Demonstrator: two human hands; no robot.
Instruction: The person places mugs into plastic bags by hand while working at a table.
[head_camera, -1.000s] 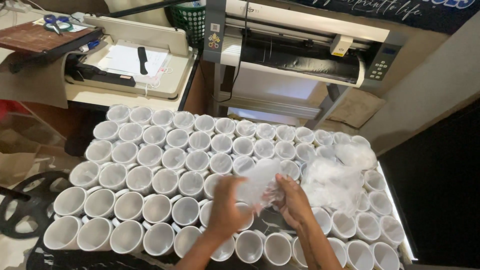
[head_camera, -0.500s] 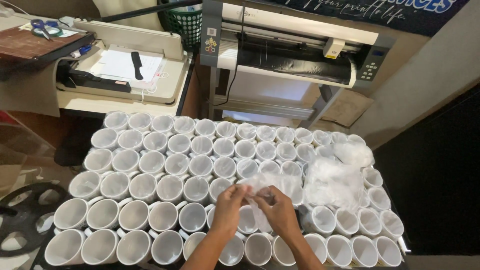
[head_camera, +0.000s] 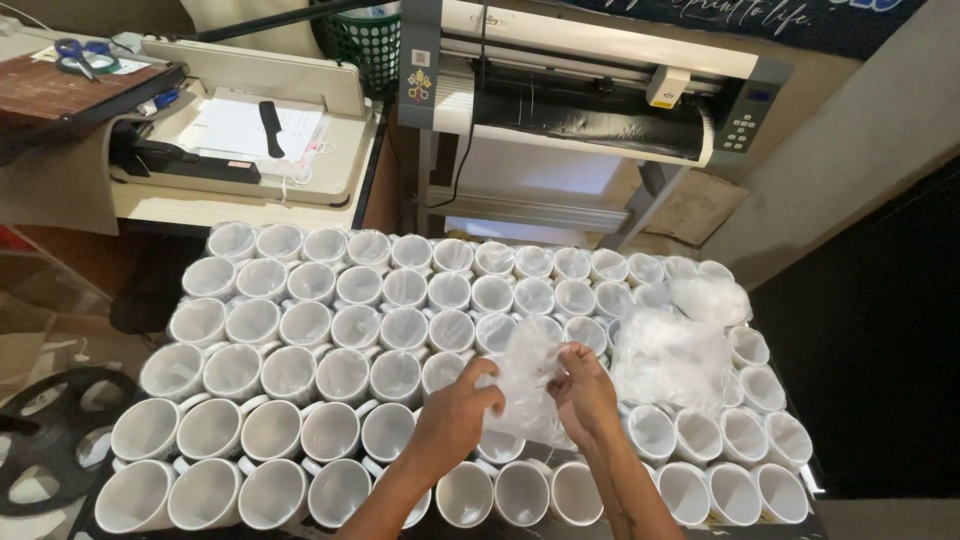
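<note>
Both of my hands grip one clear plastic bag (head_camera: 527, 362) above a table packed with white mugs (head_camera: 330, 330). My left hand (head_camera: 458, 412) pinches the bag's left edge and my right hand (head_camera: 583, 392) pinches its right edge, fingers close together. The bag hangs crumpled between them over the front middle rows of mugs. Mugs in the back rows have clear plastic over their mouths; those at the front left (head_camera: 205, 428) stand bare.
A loose pile of clear plastic bags (head_camera: 675, 345) lies on the mugs to the right. Behind the table stand a wide cutting plotter (head_camera: 590, 90) and a beige paper cutter (head_camera: 250, 130). Scissors (head_camera: 75, 52) lie at far left. A black reel (head_camera: 50, 430) sits on the floor left.
My hands have shifted slightly up and apart with the bag, which now spreads wider between them. The view has tilted a little toward the table.
</note>
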